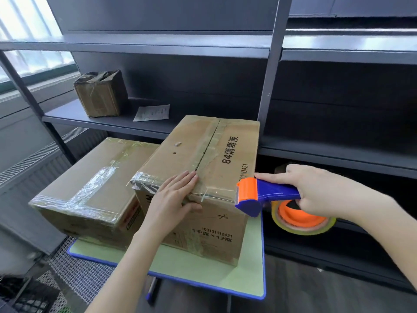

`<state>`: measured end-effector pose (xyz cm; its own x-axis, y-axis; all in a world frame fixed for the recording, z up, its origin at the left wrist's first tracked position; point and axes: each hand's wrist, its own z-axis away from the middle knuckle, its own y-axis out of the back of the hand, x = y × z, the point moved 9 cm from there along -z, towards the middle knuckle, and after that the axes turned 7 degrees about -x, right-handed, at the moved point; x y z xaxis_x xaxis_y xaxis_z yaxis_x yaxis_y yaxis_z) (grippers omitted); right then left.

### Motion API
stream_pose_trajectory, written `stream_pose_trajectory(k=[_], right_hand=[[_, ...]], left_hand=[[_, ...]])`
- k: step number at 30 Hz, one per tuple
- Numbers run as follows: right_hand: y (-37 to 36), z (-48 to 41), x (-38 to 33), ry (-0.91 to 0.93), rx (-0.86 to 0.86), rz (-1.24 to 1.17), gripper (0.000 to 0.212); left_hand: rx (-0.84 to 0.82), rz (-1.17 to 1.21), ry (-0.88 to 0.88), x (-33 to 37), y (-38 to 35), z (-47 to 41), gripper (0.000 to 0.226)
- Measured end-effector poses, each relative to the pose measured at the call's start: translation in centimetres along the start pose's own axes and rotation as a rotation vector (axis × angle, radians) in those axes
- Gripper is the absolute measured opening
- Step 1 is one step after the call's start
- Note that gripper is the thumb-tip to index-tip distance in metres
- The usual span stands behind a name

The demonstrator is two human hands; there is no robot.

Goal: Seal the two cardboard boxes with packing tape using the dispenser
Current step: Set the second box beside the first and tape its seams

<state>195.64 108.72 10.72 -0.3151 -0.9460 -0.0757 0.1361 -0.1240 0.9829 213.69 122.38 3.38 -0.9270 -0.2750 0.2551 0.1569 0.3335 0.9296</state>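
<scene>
Two cardboard boxes stand side by side on a small green table (pixel 203 269). The taller right box (pixel 228 154) has black print and clear tape along its top seam and near edge. My left hand (pixel 171 197) lies flat on that box's near top edge, fingers straight, thumb over the front face. My right hand (pixel 316 190) grips the blue handle of the blue and orange tape dispenser (pixel 257 195), whose head sits at the box's near right corner. The tape roll (pixel 302 220) hangs below the handle. The lower left box (pixel 90 195) carries crinkled clear tape across its top.
Dark metal shelving (pixel 268 86) rises right behind the table. A small taped box (pixel 100 96) and a sheet of paper (pixel 152 112) lie on its middle shelf. A white mesh (pixel 74 272) and a black crate (pixel 27 299) sit on the floor at lower left.
</scene>
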Motion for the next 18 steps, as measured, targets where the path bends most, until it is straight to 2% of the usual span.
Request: stream_pose_trajectory(k=[3, 6, 10, 12, 15, 18], right_hand=[[0.8, 1.9, 3.4, -0.082, 0.008, 0.030, 0.087], [0.5, 2.4, 3.7, -0.101, 0.037, 0.116, 0.085], [-0.8, 2.0, 3.2, -0.065, 0.083, 0.168, 0.078], [-1.1, 2.1, 3.6, -0.069, 0.080, 0.189, 0.076], [-1.3, 1.9, 3.6, -0.066, 0.079, 0.171, 0.075], [-1.3, 2.4, 4.4, -0.068, 0.082, 0.134, 0.077]], left_hand=[[-0.003, -0.036, 0.002, 0.0, 0.1, -0.1, 0.074], [-0.027, -0.118, -0.023, 0.9, -0.1, -0.5, 0.075], [-0.191, -0.250, 0.016, 2.5, -0.8, -0.5, 0.096], [-0.211, -0.283, -0.064, 5.6, -1.1, -0.9, 0.097], [-0.226, -0.201, -0.209, 11.3, -2.9, -1.7, 0.092], [-0.180, -0.216, -0.248, 13.7, -4.4, -2.1, 0.081]])
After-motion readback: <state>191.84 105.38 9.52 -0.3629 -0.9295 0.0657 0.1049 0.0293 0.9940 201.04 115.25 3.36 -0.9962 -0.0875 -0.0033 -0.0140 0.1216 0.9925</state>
